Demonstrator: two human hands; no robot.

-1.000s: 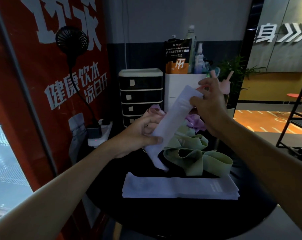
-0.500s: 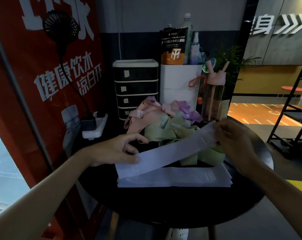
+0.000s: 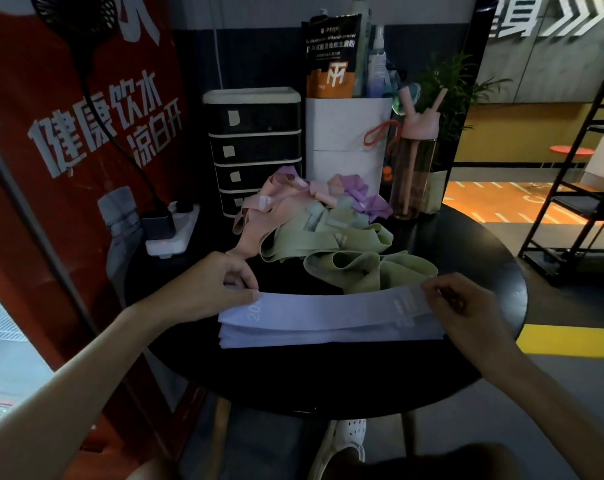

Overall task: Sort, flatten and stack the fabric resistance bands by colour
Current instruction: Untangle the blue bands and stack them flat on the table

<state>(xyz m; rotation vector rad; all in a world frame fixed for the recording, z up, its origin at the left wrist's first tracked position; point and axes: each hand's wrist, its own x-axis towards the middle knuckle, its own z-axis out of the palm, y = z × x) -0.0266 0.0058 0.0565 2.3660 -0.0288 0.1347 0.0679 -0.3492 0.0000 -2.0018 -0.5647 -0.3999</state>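
1. The left hand (image 3: 221, 285) has its fingers curled, pinching the left end of a pale lilac band (image 3: 328, 308).
2. The right hand (image 3: 463, 306) pinches the band's right end, thumb and fingers folded over the printed label.
3. The band is pulled flat between the two hands, right above a stack (image 3: 328, 336) of same-coloured bands at the near side of the round black table (image 3: 484, 244). In this dim light I cannot tell whether it already touches the stack.
4. Just behind the stack lie crumpled green bands (image 3: 363, 261). Further back are the pink bands (image 3: 259, 209) and the purple bands (image 3: 366, 199) (all tangled in one heap).
5. At the table's far edge stand a dark drawer unit (image 3: 255, 147) and a pink-lidded bottle (image 3: 415, 168), with a power strip (image 3: 170, 233) to the left.
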